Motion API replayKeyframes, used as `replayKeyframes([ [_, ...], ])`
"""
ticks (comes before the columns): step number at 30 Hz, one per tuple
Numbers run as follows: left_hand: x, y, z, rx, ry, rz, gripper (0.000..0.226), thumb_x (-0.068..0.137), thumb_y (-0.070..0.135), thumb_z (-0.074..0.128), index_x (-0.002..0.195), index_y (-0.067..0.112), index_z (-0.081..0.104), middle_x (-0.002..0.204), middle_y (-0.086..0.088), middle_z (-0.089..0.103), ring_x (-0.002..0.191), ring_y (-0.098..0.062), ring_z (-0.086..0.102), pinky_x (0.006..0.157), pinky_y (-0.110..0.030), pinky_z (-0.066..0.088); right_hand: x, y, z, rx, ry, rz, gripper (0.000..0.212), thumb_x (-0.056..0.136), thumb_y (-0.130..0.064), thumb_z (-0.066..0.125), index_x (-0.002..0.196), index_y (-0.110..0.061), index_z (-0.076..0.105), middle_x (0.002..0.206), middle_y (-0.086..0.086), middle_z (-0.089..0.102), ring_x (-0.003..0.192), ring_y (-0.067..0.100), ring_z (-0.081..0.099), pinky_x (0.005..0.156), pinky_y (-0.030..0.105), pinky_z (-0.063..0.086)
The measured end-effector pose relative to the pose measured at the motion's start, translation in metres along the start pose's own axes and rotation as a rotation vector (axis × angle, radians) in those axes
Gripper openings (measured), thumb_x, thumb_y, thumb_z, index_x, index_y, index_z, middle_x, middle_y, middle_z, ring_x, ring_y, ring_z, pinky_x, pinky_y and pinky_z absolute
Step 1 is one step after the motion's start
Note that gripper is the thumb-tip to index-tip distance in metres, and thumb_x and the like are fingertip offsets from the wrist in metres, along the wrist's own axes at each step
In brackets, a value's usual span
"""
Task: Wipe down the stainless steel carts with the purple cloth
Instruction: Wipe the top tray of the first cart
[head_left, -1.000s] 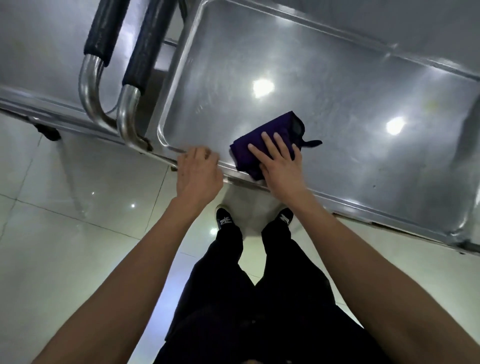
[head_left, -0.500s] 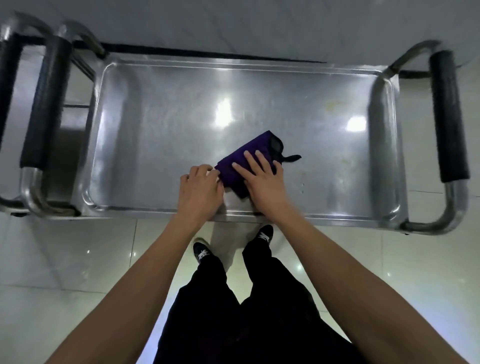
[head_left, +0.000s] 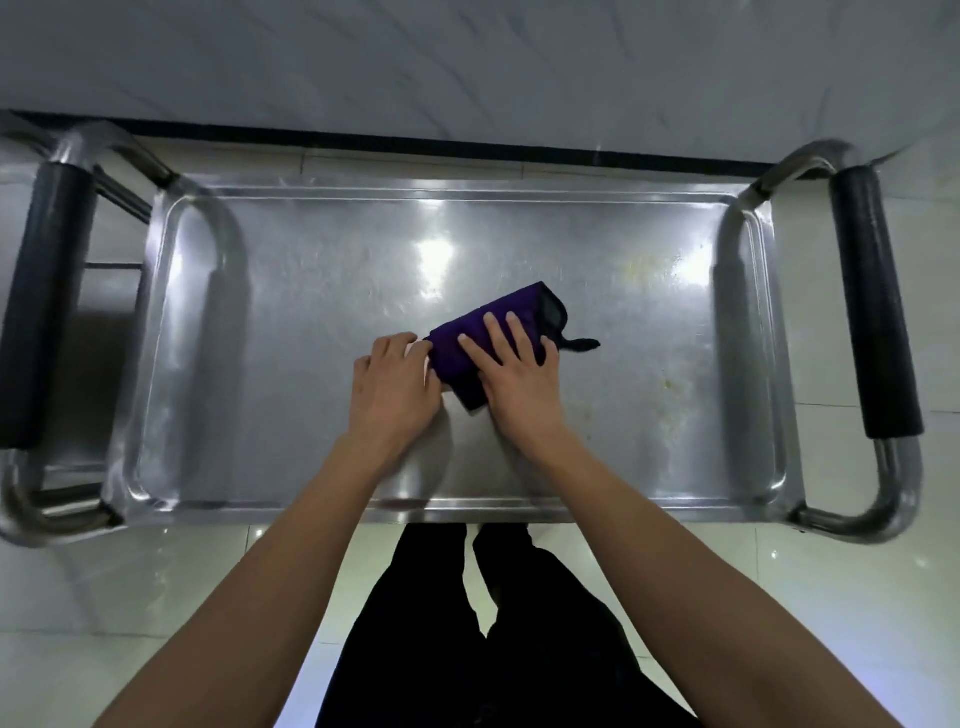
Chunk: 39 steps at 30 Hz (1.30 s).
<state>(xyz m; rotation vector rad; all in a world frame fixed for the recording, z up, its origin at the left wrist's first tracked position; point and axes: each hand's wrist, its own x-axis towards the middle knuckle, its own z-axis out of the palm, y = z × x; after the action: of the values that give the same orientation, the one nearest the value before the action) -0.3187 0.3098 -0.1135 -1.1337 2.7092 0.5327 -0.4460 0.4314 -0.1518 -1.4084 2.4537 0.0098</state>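
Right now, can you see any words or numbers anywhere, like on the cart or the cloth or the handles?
None: no words, numbers or signs can be read in this view.
The stainless steel cart top shows only glare and a few yellowish marks.
The purple cloth under the right hand has a small dark tab at one end, with no print visible on it.
The black handle grips are plain.

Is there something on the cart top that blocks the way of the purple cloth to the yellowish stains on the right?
Nothing visible does. The purple cloth lies under the right hand, and the steel between it and the yellowish stains is bare.
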Motion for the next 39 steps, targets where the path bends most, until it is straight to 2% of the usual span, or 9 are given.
replayKeyframes([
  [9,0.070,0.000,-0.007,-0.067,-0.014,0.072,0.036,0.102,0.030,0.046,0.134,0.018,0.058,0.142,-0.003,0.054,0.134,-0.024,0.042,0.106,-0.046,0.038,0.071,0.017,-0.013,0.033,0.064,0.151,0.054,0.106,-0.034,0.035,0.157,-0.040,0.017,0.168,0.002,0.008,0.155,0.026,-0.002,0.120,0.060,0.011],
  [19,0.124,0.029,-0.006,-0.047,0.031,0.081,0.038,0.100,0.029,0.048,0.136,0.018,0.056,0.140,-0.002,0.054,0.133,-0.024,0.043,0.103,-0.046,0.039,0.152,0.058,-0.045,0.043,0.043,0.124,0.052,0.107,-0.038,0.028,0.158,-0.038,0.015,0.168,0.003,0.005,0.154,0.026,-0.005,0.119,0.062,0.005],
  [25,0.133,0.055,0.000,-0.052,0.035,0.112,0.044,0.092,0.025,0.060,0.134,0.016,0.056,0.137,-0.005,0.055,0.131,-0.024,0.044,0.103,-0.046,0.041,0.151,0.072,-0.045,0.060,0.057,0.089,0.051,0.107,-0.041,0.027,0.157,-0.039,0.017,0.168,0.002,0.007,0.155,0.024,-0.004,0.120,0.061,0.005],
  [30,0.140,0.078,0.005,-0.033,0.015,0.119,0.032,0.093,0.027,0.058,0.124,0.020,0.057,0.131,-0.002,0.054,0.125,-0.022,0.045,0.102,-0.043,0.041,0.141,0.102,-0.047,0.101,0.079,0.141,0.051,0.107,-0.039,0.031,0.157,-0.039,0.020,0.168,0.001,0.007,0.155,0.023,-0.004,0.121,0.060,0.002],
  [34,0.146,0.108,0.006,-0.003,0.005,0.170,0.037,0.098,0.029,0.054,0.134,0.021,0.057,0.141,-0.003,0.050,0.134,-0.025,0.040,0.104,-0.048,0.038,0.127,0.145,-0.049,0.118,0.083,0.203,0.051,0.107,-0.039,0.031,0.157,-0.040,0.020,0.168,-0.001,0.007,0.155,0.022,-0.004,0.122,0.059,0.001],
  [39,0.147,0.135,0.012,0.081,-0.122,0.153,0.041,0.098,0.035,0.051,0.136,0.020,0.049,0.145,-0.008,0.037,0.140,-0.032,0.028,0.108,-0.058,0.037,0.108,0.209,-0.056,0.114,0.066,0.305,0.051,0.107,-0.041,0.029,0.157,-0.041,0.017,0.168,-0.001,0.006,0.155,0.023,-0.005,0.122,0.060,0.001],
])
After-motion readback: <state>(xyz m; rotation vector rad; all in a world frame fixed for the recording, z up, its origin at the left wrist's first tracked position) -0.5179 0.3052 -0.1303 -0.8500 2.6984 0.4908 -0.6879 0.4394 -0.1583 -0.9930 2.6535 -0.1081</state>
